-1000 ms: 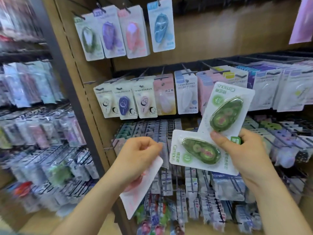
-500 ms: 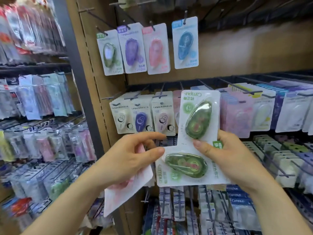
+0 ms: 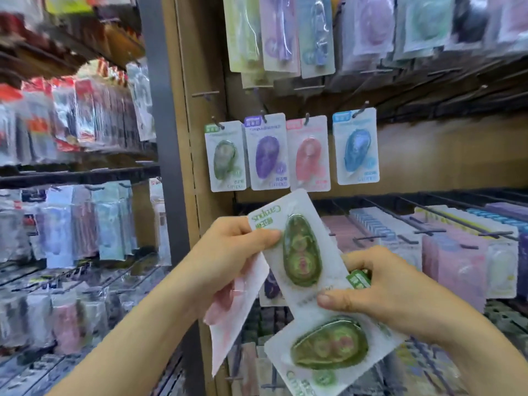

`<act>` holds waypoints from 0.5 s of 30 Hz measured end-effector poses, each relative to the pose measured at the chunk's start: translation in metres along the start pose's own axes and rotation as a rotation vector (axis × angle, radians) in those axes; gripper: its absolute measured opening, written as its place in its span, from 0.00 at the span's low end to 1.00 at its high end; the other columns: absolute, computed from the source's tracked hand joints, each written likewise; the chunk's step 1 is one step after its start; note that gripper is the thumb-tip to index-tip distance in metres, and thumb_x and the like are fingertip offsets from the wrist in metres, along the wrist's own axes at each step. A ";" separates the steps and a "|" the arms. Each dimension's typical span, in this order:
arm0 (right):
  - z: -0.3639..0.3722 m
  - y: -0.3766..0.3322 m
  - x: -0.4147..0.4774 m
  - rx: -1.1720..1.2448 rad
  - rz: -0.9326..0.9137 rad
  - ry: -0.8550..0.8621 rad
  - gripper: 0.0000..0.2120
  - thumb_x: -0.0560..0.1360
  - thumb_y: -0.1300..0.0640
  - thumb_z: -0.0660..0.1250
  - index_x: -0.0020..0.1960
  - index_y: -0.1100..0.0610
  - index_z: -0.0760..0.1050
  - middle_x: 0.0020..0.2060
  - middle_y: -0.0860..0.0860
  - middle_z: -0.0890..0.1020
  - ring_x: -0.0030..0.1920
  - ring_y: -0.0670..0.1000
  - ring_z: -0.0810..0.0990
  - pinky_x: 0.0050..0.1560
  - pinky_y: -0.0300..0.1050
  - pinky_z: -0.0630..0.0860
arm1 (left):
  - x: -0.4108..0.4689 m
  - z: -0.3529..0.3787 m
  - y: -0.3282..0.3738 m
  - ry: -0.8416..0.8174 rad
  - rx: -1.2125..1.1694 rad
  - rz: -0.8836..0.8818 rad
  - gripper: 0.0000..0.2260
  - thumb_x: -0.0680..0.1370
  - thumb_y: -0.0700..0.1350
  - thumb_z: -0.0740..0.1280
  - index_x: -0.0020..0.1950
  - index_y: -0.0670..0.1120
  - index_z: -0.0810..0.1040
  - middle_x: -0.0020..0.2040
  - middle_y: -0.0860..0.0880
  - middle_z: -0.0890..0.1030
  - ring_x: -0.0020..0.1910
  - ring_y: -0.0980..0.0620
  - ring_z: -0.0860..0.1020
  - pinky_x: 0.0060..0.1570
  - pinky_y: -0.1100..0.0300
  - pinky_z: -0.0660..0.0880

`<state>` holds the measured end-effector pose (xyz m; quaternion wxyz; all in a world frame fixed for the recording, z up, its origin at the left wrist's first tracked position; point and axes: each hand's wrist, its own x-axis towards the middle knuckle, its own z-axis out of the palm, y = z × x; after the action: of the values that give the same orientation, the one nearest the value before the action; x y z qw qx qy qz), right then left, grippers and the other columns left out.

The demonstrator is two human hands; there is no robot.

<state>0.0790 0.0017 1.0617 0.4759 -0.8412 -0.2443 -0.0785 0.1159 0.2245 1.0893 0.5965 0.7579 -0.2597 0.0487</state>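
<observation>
Shop shelving filled the head view: a wooden pegboard panel [image 3: 428, 155] carried a row of hanging packs [image 3: 291, 155] at centre, beside a grey post [image 3: 163, 138]. Lower centre, the left hand [image 3: 228, 252] gripped a pink pack [image 3: 237, 307] and pinched the upper green pack [image 3: 297, 252]. The right hand [image 3: 385, 295] pinched that pack's lower end together with the lower green pack [image 3: 328, 347].

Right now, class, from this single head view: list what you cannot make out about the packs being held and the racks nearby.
1. Head view, the pink pack: mostly covered by the left hand and the upper green pack.
2. Head view, the lower green pack: its end is cut off by the bottom edge.
3. Head view, the racks on the left: motion blur makes the labels unreadable.
</observation>
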 end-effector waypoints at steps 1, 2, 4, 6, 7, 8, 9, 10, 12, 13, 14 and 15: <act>-0.001 -0.002 0.005 0.015 -0.001 0.011 0.05 0.70 0.54 0.75 0.45 0.47 0.86 0.44 0.40 0.86 0.47 0.39 0.84 0.46 0.32 0.77 | 0.003 -0.005 0.002 0.027 -0.009 0.013 0.23 0.71 0.54 0.73 0.50 0.33 0.80 0.46 0.34 0.82 0.42 0.38 0.77 0.48 0.44 0.72; -0.002 -0.005 0.010 0.036 -0.009 0.026 0.05 0.70 0.55 0.75 0.45 0.48 0.86 0.43 0.41 0.87 0.47 0.39 0.84 0.45 0.31 0.77 | 0.006 -0.009 0.005 0.056 -0.026 0.035 0.28 0.67 0.57 0.74 0.49 0.31 0.78 0.45 0.36 0.79 0.40 0.41 0.72 0.45 0.46 0.68; -0.003 -0.011 0.021 0.091 -0.027 0.048 0.05 0.69 0.55 0.75 0.44 0.50 0.87 0.43 0.44 0.87 0.46 0.42 0.85 0.44 0.33 0.77 | 0.012 -0.016 0.011 0.137 -0.091 0.086 0.23 0.66 0.54 0.75 0.43 0.33 0.78 0.45 0.41 0.78 0.40 0.42 0.72 0.46 0.49 0.67; -0.003 -0.017 0.030 0.145 -0.024 0.059 0.06 0.68 0.55 0.75 0.45 0.52 0.87 0.44 0.48 0.87 0.46 0.47 0.86 0.46 0.37 0.79 | 0.019 -0.022 0.015 0.184 -0.156 0.127 0.08 0.73 0.45 0.72 0.42 0.39 0.82 0.45 0.42 0.84 0.42 0.42 0.81 0.47 0.50 0.76; -0.004 -0.020 0.033 0.152 -0.025 0.073 0.05 0.69 0.56 0.75 0.45 0.53 0.86 0.44 0.49 0.87 0.46 0.48 0.86 0.46 0.38 0.80 | 0.019 -0.023 0.019 0.194 -0.192 0.129 0.06 0.76 0.41 0.69 0.42 0.40 0.83 0.44 0.42 0.85 0.41 0.43 0.84 0.44 0.53 0.80; -0.008 -0.022 0.036 0.133 -0.034 0.093 0.05 0.69 0.56 0.75 0.44 0.55 0.86 0.44 0.50 0.87 0.46 0.48 0.86 0.46 0.39 0.80 | 0.020 -0.027 0.018 0.178 -0.222 0.135 0.08 0.77 0.39 0.67 0.39 0.41 0.83 0.40 0.43 0.85 0.36 0.47 0.84 0.37 0.58 0.81; -0.013 -0.024 0.038 0.101 -0.047 0.116 0.05 0.69 0.56 0.75 0.43 0.57 0.86 0.44 0.49 0.87 0.47 0.48 0.86 0.48 0.39 0.80 | 0.020 -0.032 0.016 0.170 -0.232 0.130 0.12 0.77 0.38 0.66 0.35 0.43 0.82 0.34 0.44 0.83 0.29 0.51 0.81 0.28 0.64 0.77; -0.019 -0.026 0.041 0.065 -0.063 0.146 0.06 0.69 0.55 0.75 0.42 0.57 0.85 0.44 0.49 0.87 0.47 0.48 0.86 0.49 0.41 0.80 | 0.018 -0.038 0.011 0.146 -0.211 0.123 0.14 0.76 0.37 0.66 0.31 0.45 0.81 0.31 0.46 0.80 0.24 0.54 0.76 0.24 0.68 0.71; -0.029 -0.030 0.046 -0.008 -0.090 0.197 0.08 0.68 0.52 0.75 0.40 0.57 0.84 0.42 0.49 0.87 0.47 0.48 0.85 0.53 0.44 0.78 | 0.015 -0.050 -0.001 0.097 -0.104 0.090 0.11 0.73 0.42 0.71 0.30 0.45 0.81 0.31 0.44 0.78 0.24 0.53 0.69 0.24 0.67 0.65; -0.034 -0.033 0.050 -0.070 -0.099 0.205 0.09 0.68 0.49 0.75 0.39 0.56 0.84 0.42 0.48 0.86 0.46 0.47 0.84 0.54 0.45 0.76 | 0.012 -0.054 -0.004 0.060 -0.041 0.055 0.08 0.70 0.46 0.73 0.32 0.44 0.82 0.34 0.41 0.78 0.27 0.50 0.67 0.26 0.65 0.61; -0.037 -0.036 0.054 -0.150 -0.106 0.201 0.10 0.67 0.47 0.74 0.39 0.54 0.83 0.40 0.47 0.85 0.45 0.46 0.83 0.53 0.44 0.75 | 0.011 -0.059 -0.009 0.019 0.017 0.029 0.11 0.67 0.50 0.74 0.35 0.43 0.83 0.35 0.41 0.78 0.28 0.47 0.64 0.27 0.62 0.58; -0.040 -0.039 0.059 -0.228 -0.114 0.186 0.10 0.67 0.46 0.74 0.38 0.53 0.83 0.39 0.46 0.84 0.43 0.45 0.82 0.50 0.41 0.74 | 0.008 -0.063 -0.009 0.008 0.060 0.008 0.13 0.67 0.52 0.75 0.37 0.42 0.83 0.34 0.42 0.77 0.28 0.47 0.64 0.27 0.62 0.56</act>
<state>0.1155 0.0052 1.1347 0.3925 -0.8637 -0.2361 -0.2104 0.1414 0.2818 1.1019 0.5743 0.7742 -0.2587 0.0621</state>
